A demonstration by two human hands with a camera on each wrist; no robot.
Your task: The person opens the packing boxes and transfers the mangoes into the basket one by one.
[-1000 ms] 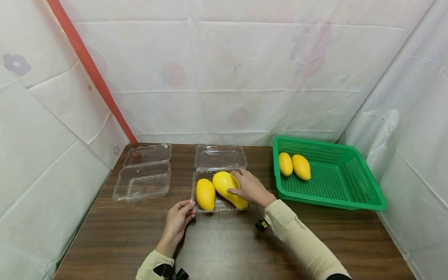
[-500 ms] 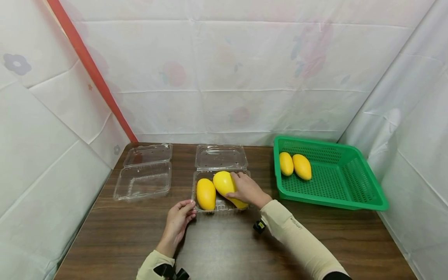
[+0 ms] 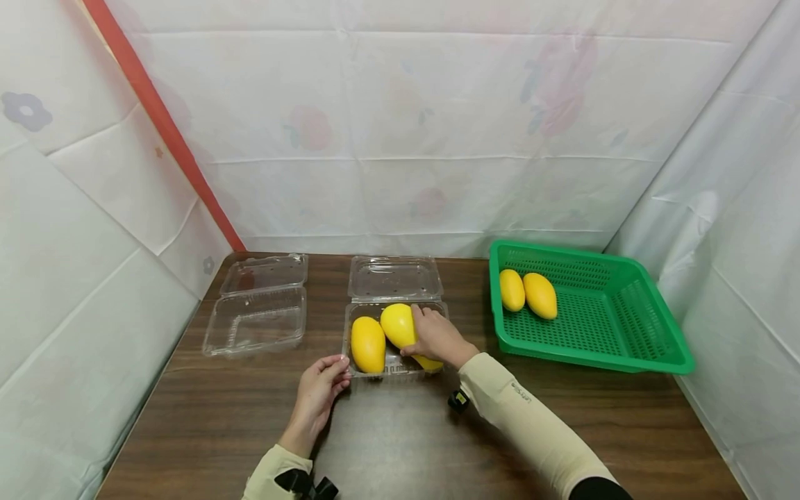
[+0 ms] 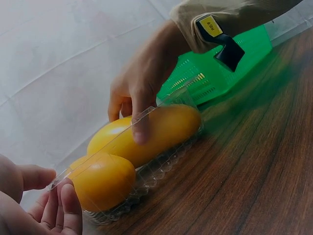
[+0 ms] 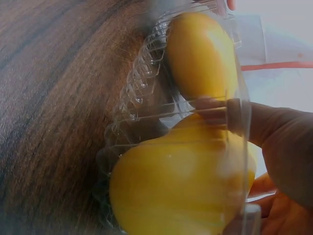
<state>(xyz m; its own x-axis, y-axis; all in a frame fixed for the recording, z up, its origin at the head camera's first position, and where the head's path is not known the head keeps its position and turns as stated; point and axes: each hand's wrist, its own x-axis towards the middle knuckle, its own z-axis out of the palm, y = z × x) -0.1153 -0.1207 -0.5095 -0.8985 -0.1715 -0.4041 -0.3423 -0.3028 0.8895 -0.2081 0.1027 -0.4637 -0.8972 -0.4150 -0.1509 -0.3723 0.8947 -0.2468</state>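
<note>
In the head view, a clear plastic clamshell box (image 3: 394, 365) lies open at the middle of the table, holding two yellow mangoes. The smaller mango (image 3: 367, 345) is on the left side; a larger, curved mango (image 3: 396, 324) lies slanted to its right. My left hand (image 3: 315, 399) pinches the box's near left corner between thumb and fingers. From above, my right hand (image 3: 440, 338) grips the larger mango, covering part of it. The left wrist view shows that right thumb (image 4: 142, 125) against the mango's side, behind the clear box wall.
A second open clear clamshell box (image 3: 259, 323) stands to the left. At the back right, a green plastic basket (image 3: 600, 326) holds two mangoes (image 3: 540, 296) at its left end. White printed cloth (image 3: 400, 125) encloses the brown wood-grain table (image 3: 400, 444) at the back and sides.
My right hand has shifted slightly left on the larger mango, its thumb further over the fruit. My left hand stays at the box corner, and the mangoes hardly move.
</note>
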